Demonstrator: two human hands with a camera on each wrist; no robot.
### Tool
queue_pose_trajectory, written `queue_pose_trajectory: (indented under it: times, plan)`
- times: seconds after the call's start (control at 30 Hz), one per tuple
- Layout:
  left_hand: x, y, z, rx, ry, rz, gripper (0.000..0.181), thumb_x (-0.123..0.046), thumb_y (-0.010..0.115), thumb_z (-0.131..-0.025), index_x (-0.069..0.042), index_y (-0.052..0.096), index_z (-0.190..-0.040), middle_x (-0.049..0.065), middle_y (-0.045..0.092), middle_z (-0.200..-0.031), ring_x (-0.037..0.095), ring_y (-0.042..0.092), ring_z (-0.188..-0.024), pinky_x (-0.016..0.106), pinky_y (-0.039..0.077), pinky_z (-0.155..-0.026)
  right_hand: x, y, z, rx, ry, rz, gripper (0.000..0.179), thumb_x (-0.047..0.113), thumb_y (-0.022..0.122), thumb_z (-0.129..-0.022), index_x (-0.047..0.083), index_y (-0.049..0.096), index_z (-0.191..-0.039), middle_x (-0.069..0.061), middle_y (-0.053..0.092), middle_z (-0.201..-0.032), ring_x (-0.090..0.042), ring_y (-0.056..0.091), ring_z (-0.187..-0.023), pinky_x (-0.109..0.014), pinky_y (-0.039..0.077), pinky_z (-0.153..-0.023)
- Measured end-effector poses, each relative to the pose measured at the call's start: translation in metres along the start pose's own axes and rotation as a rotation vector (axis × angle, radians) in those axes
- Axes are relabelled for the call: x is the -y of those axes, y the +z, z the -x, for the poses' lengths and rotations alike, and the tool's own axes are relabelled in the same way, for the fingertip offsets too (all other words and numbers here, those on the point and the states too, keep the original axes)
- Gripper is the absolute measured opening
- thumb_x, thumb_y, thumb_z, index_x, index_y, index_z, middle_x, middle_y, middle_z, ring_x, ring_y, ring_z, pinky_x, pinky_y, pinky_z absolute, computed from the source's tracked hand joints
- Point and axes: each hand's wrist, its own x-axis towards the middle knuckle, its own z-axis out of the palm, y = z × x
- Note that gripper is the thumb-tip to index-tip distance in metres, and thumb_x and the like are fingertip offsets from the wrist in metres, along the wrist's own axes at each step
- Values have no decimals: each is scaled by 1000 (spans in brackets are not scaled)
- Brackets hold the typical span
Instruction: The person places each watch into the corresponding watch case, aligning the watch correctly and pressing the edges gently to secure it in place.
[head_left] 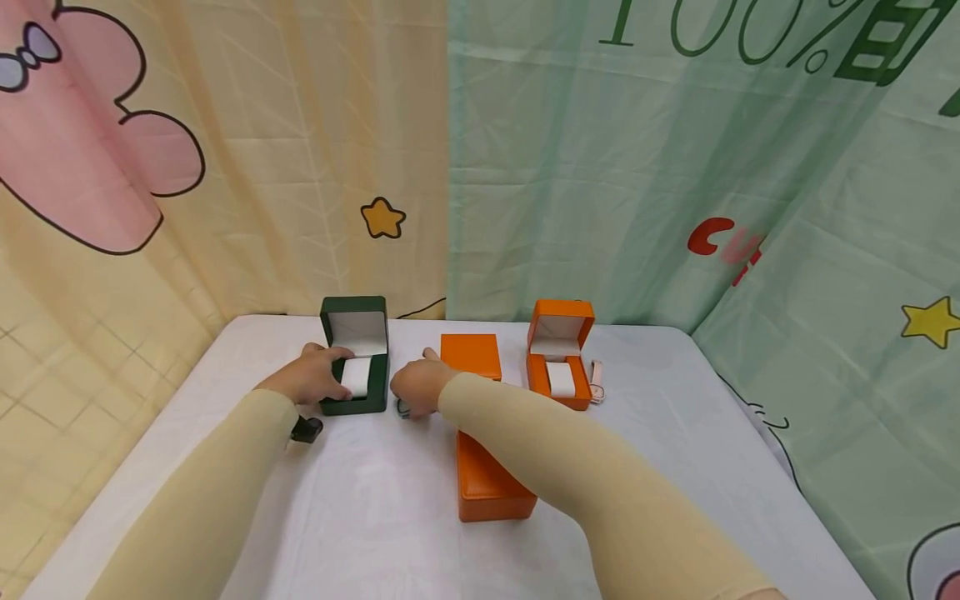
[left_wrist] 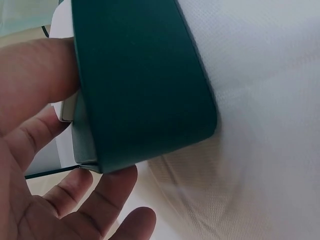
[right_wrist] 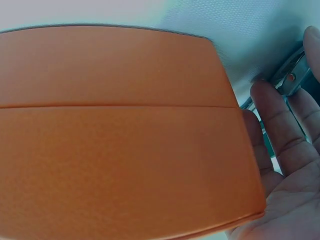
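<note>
With twelve o'clock pointing away from the person, I see the green watch box (head_left: 357, 406), lid raised, at about eleven on the white table (head_left: 375, 500). The left hand (head_left: 313, 373) grasps its nine o'clock side, some fingertips reaching in beside the white cushion (head_left: 356, 377); whether they press it I can't tell. At the box's three o'clock, the right hand (head_left: 418, 387) pinches a small metal clasp (right_wrist: 296, 80), perhaps a watch's. That fingertip hold looks slight, so a careless twist might drop it. A hard tug by the left hand could tip the box. Beyond the right hand sits a closed orange box (head_left: 470, 350); the right sleeve (head_left: 570, 458) hangs over the nearer orange box (head_left: 495, 487) at six and, if lowered, might nudge it.
</note>
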Motion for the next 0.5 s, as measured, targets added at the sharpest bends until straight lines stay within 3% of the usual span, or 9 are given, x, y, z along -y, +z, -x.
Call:
queue_pose_trajectory:
  times: [0.33, 0.5]
  plan:
    - [-1, 1, -1, -6, -2, -20, 82, -24, 87, -82, -9, 48, -153, 40, 32, -144, 46, 57, -112, 58, 51, -97, 1, 5, -16, 46, 18, -4, 29, 39, 81, -94, 30, 72, -121, 13, 70, -90, -11, 61, -91, -37, 34, -99]
    - [-1, 3, -3, -12, -5, -42, 84, -25, 87, -82, -9, 47, -154, 41, 31, -146, 46, 56, -115, 59, 51, -99, 1, 5, -17, 50, 17, 4, 28, 37, 81, -94, 29, 72, -120, 12, 69, -91, -13, 61, -92, -36, 35, -96]
